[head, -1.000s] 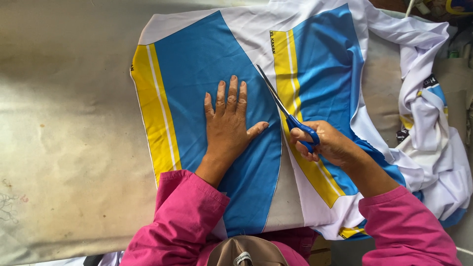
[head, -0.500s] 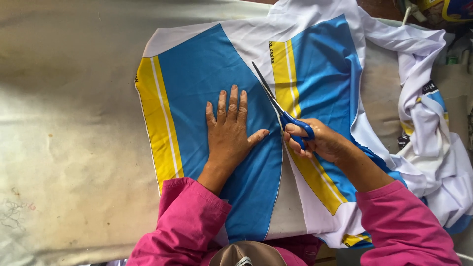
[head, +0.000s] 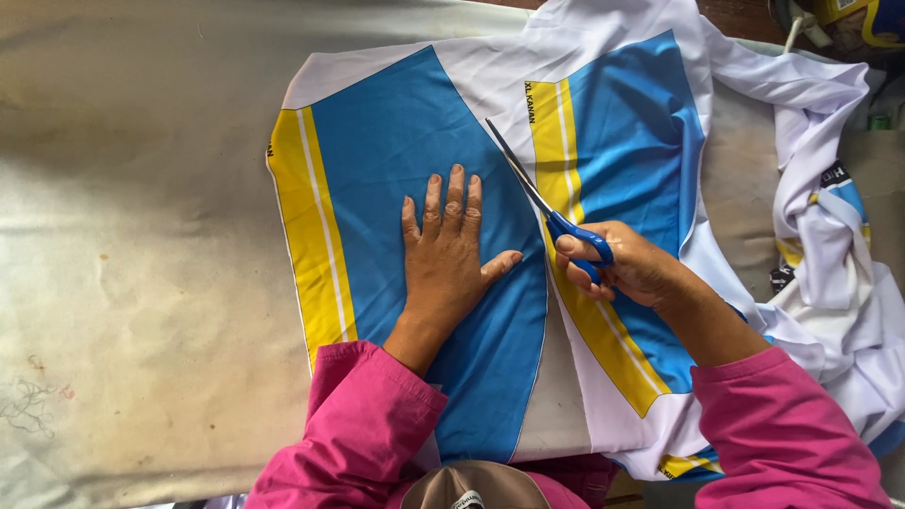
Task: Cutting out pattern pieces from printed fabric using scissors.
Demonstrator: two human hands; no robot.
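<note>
Left hand: I see my left hand (head: 448, 254) pressed flat on the blue panel of the printed fabric sheet (head: 424, 170); fingers spread wide, thumb angled out toward the cut line; it grips nothing, only holds the cloth down.
Right hand: my right hand (head: 630, 267) is closed around the blue plastic handles of the steel-bladed scissors (head: 547, 212); fingers curled through the loops; I cannot tell how far the blades stand apart, they read as one thin line.
Scissors: blades point up and to the left, lying on the white strip between the two blue-and-yellow printed shapes; the tip sits near the upper part of that strip.
Fabric sheet: white synthetic cloth printed with blue fields and yellow bands edged by thin white stripes; it lies spread on the worn beige table covering (head: 141, 236); the left shape lies under my left hand, the right shape under my right wrist.
Sleeves: both arms wear bright pink sleeves (head: 368, 424); the cuffs rest on the lower edge of the cloth.
Surroundings: a crumpled heap of white and blue cloth (head: 830, 254) lies just beside the sheet on the right.
</note>
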